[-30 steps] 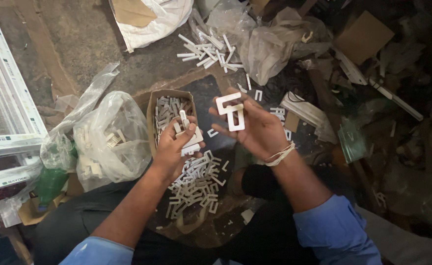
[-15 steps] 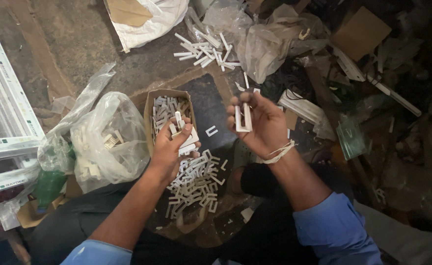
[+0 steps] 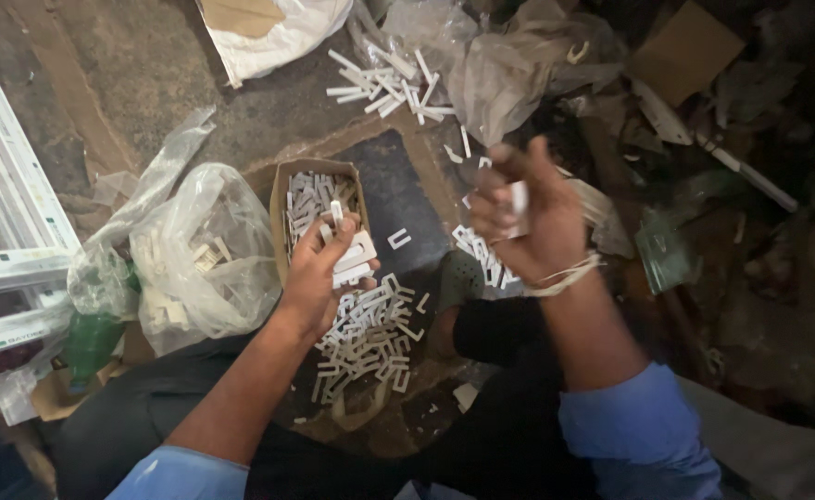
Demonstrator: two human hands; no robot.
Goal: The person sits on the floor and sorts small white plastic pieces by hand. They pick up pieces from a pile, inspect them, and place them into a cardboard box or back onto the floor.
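Note:
My left hand (image 3: 322, 268) is closed around a small stack of white U-shaped plastic clips (image 3: 354, 256), hovering over the near end of a small cardboard box (image 3: 282, 190) filled with more such clips. My right hand (image 3: 523, 218) is raised to the right, fingers curled around a white clip (image 3: 519, 196) that is mostly hidden and blurred. A heap of loose white clips (image 3: 370, 338) lies on the floor under my left hand. A single clip (image 3: 398, 239) rests on a dark mat (image 3: 398, 199) between my hands.
A clear plastic bag (image 3: 204, 250) holding white pieces sits left of the box. More white clips (image 3: 384, 83) lie scattered at the top near crumpled plastic (image 3: 500, 74). White window frames (image 3: 5, 213) stand at the far left. Cardboard scraps and debris crowd the right side.
My right hand has closed over the white clips it showed in its open palm and risen slightly. My left hand has stayed over the box with its stack.

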